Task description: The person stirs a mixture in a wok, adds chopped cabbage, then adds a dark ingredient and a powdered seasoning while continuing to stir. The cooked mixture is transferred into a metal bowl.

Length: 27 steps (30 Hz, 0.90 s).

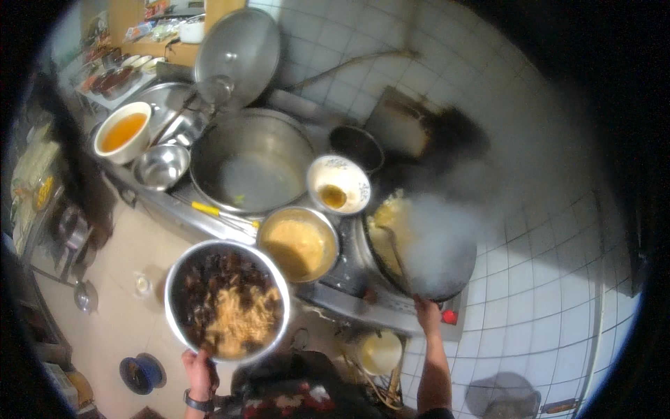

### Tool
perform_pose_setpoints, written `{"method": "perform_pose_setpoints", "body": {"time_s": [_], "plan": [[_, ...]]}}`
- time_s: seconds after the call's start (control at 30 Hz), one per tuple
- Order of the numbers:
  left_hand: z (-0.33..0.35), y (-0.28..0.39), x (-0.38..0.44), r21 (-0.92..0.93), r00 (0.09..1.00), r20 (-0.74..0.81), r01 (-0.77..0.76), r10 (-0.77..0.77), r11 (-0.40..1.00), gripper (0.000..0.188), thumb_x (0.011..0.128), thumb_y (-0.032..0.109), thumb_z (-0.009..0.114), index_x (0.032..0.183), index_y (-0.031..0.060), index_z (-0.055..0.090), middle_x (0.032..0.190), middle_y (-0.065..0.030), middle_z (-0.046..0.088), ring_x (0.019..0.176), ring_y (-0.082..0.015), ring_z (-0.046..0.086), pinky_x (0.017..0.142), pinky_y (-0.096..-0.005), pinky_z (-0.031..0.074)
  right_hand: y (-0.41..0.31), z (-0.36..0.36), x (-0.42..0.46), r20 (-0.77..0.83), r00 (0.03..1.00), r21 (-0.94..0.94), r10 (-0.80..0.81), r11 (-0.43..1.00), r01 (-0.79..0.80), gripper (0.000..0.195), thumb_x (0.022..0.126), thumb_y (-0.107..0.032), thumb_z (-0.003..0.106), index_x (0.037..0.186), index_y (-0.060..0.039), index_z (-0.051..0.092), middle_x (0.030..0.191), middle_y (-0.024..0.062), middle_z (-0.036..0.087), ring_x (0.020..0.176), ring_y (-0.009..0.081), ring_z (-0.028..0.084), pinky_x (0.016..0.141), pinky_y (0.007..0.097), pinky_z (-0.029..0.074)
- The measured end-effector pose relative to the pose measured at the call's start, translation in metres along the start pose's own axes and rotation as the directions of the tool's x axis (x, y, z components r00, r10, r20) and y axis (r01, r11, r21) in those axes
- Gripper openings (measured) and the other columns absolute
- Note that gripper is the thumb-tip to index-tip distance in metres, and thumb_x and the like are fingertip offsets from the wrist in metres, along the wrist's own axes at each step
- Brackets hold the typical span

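Tilted towards the stove, a steel basin [282,309] hangs over the floor with my left hand [200,373] gripping its near rim. Inside it lie dark pieces that look like wood ear fungus [209,267] and a heap of pale yellow-brown strips [243,319]. My right hand [429,316] grips the handle of a long-handled spatula or ladle [396,251], whose head rests in a large wok [460,267]. Yellow-white food [387,212] lies along the wok's left side. Thick steam hides much of the rest of the wok.
Left of the wok stand a patterned bowl [356,178] with brown liquid, a steel bowl [327,230] of yellow mixture and a large pot [209,191]. A yellow-handled utensil [205,208] lies along the counter edge. Below are a bucket [380,353] and a blue stool [137,374].
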<state>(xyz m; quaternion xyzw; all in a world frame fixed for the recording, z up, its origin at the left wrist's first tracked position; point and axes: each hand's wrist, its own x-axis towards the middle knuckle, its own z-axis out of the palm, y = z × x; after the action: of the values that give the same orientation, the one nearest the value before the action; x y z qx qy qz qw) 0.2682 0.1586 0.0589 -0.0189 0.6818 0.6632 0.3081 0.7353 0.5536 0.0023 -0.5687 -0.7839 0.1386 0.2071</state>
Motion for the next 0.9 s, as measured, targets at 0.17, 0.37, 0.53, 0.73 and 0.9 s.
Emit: {"method": "perform_pose_setpoints", "body": {"time_s": [0.17, 0.37, 0.53, 0.73, 0.9], "plan": [[0.003, -0.013, 0.036, -0.185, 0.996, 0.085, 0.049, -0.033, 0.982, 0.014, 0.080, 0.003, 0.061, 0.069, 0.0069, 0.053, 0.066, 0.0001, 0.054, 0.055, -0.0092, 0.046, 0.049, -0.0245, 0.038, -0.041, -0.008, -0.105, -0.006, 0.906, -0.146, 0.422, 0.896, -0.419, 0.021, 0.088, -0.018, 0.053, 0.096, -0.0013, 0.063, 0.082, 0.0222, 0.063, 0.085, 0.0379, 0.063, 0.071, 0.0400, 0.049], [0.051, 0.012, 0.090, 0.080, 0.850, 0.521, 0.047, -0.082, 0.996, 0.011, 0.078, 0.000, 0.056, 0.087, -0.0031, 0.062, 0.082, -0.0104, 0.063, 0.074, -0.0162, 0.060, 0.063, -0.0247, 0.049, -0.020, 0.066, -0.206, -0.102, 0.870, -0.163, 0.482, 0.855, -0.493, 0.029, 0.086, -0.018, 0.055, 0.108, 0.0000, 0.056, 0.091, 0.0232, 0.062, 0.084, 0.0383, 0.061, 0.071, 0.0445, 0.048], [0.134, 0.091, 0.094, 0.134, 0.639, 0.735, 0.192, -0.228, 0.972, 0.051, 0.080, -0.007, 0.045, 0.130, -0.0033, 0.034, 0.119, -0.0204, 0.053, 0.096, -0.0270, 0.061, 0.074, -0.0329, 0.056, -0.120, 0.068, -0.249, 0.172, 0.764, 0.782, 0.622, 0.386, -0.490, 0.016, 0.090, -0.011, 0.050, 0.102, -0.0019, 0.055, 0.061, 0.0066, 0.048, 0.046, 0.0202, 0.047, 0.041, 0.0352, 0.036], [0.271, 0.064, 0.149, 0.387, 0.164, 0.871, 0.351, -0.463, 0.853, 0.057, 0.081, -0.011, 0.038, 0.134, 0.0050, 0.026, 0.128, -0.0223, 0.042, 0.105, -0.0353, 0.058, 0.073, -0.0439, 0.061, -0.167, 0.112, -0.264, 0.090, 0.811, 0.866, 0.578, 0.356, -0.350, 0.011, 0.088, -0.005, 0.046, 0.097, -0.0029, 0.053, 0.063, 0.0019, 0.047, 0.045, 0.0077, 0.040, 0.039, 0.0269, 0.030], [0.317, 0.081, 0.142, 0.029, 0.128, 0.985, -0.780, 0.114, 0.625, 0.079, 0.075, -0.003, 0.054, 0.143, 0.0096, 0.016, 0.124, -0.0338, 0.044, 0.091, -0.0428, 0.058, 0.075, -0.0436, 0.054, -0.266, 0.127, -0.289, -0.078, 0.807, 0.773, 0.586, 0.547, -0.322, 0.018, 0.083, -0.005, 0.049, 0.100, 0.0001, 0.049, 0.078, 0.0085, 0.051, 0.061, 0.0139, 0.048, 0.051, 0.0315, 0.039]]}}
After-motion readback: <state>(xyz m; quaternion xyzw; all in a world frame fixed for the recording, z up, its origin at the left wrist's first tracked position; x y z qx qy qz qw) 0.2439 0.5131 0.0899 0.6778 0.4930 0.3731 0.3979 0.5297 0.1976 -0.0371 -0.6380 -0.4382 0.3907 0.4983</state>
